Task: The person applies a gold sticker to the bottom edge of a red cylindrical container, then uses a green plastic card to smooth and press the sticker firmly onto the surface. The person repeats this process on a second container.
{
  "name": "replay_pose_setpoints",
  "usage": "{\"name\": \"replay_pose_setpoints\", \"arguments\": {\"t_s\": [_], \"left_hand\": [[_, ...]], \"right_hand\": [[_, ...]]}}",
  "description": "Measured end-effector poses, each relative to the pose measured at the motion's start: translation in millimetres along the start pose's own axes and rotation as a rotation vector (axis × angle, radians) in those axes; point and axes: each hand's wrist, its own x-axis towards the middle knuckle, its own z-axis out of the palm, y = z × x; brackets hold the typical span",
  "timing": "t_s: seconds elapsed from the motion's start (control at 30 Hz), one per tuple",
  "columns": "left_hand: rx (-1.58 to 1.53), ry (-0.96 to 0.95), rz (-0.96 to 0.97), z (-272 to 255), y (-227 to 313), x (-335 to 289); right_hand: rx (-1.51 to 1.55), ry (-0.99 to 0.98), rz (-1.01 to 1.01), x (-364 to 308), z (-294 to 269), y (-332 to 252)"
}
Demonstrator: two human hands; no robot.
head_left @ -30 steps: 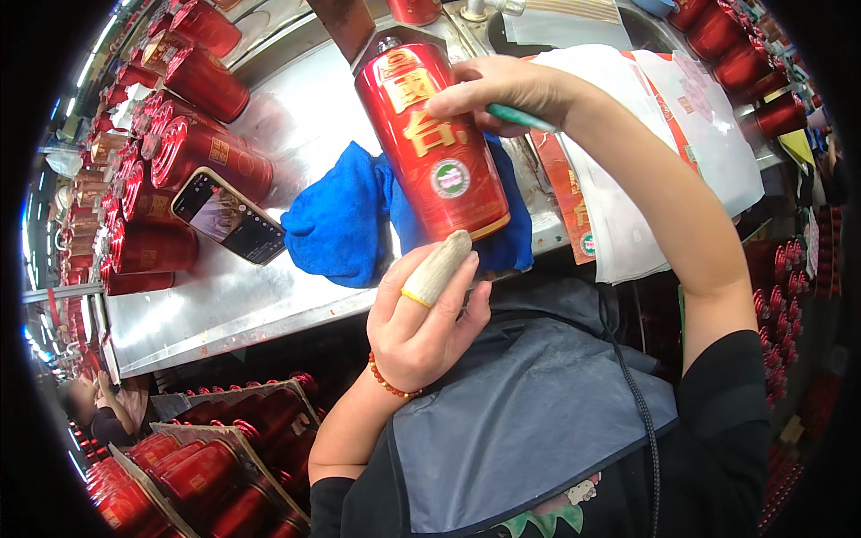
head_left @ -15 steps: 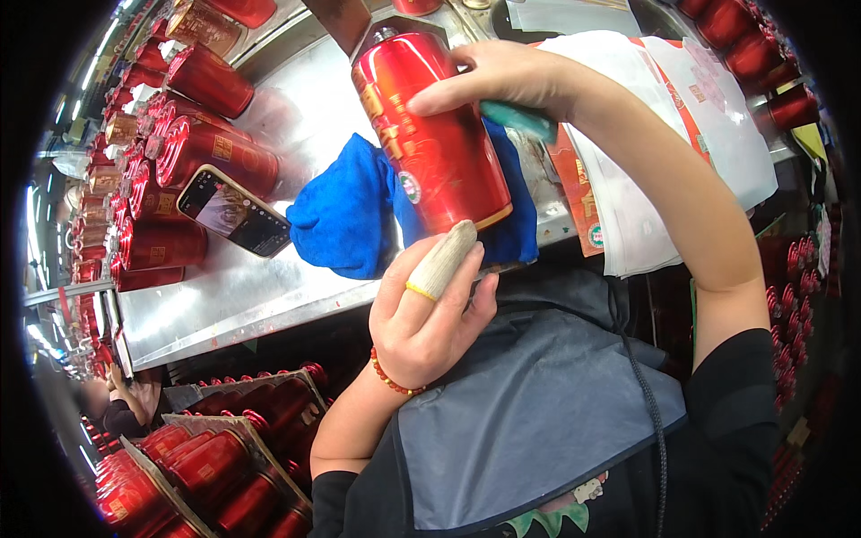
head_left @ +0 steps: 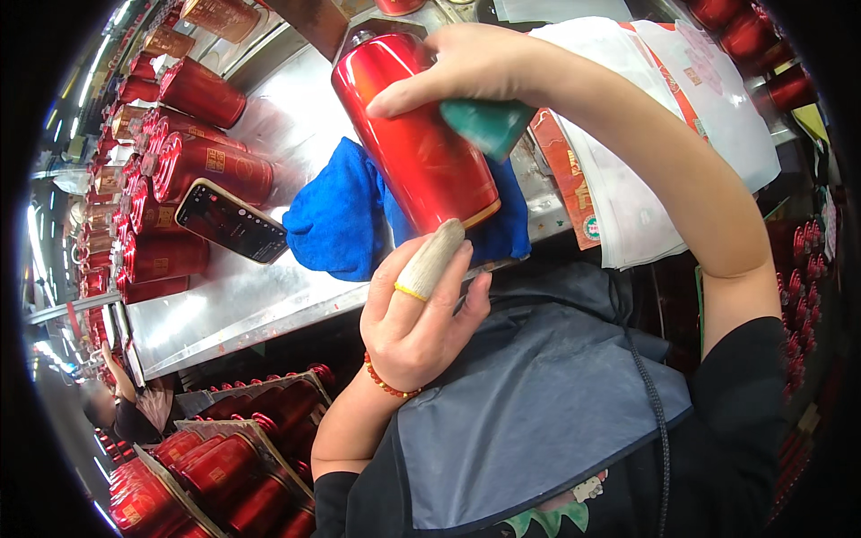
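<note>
A glossy red bottle lies tilted over a bunched blue cloth, its base toward me. My left hand supports the base end, with a pale finger cot on one finger reaching the bottle's lower edge. Near the shoulder, my right hand grips the bottle, its thumb across the red surface. A flat green piece, slightly blurred, is tucked under that same hand; its kind cannot be made out. The face turned up now is plain red.
A phone leans against red bottles on the metal table. White sheets lie over red printed paper at right. Crates of red bottles stand lower left; another person is beyond them.
The bottle has turned about its length, so its gold-printed face has gone from view. Both hands and the bottle shifted slightly left. More of the green piece shows.
</note>
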Motion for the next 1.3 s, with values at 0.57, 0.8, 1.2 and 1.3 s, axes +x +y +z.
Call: {"name": "replay_pose_setpoints", "arguments": {"t_s": [0.57,0.8,1.2,1.3], "left_hand": [[-0.002,-0.043,0.041,-6,0,8],[0.018,-0.052,0.028,-5,2,7],[0.036,-0.075,0.022,-7,3,7],[0.042,-0.090,0.017,-8,3,7]], "right_hand": [[-0.075,-0.004,-0.016,-8,-13,-7],[0.352,-0.153,-0.032,8,1,27],[0.388,-0.198,-0.116,0,-2,26],[0.129,-0.119,-0.093,4,4,8]]}}
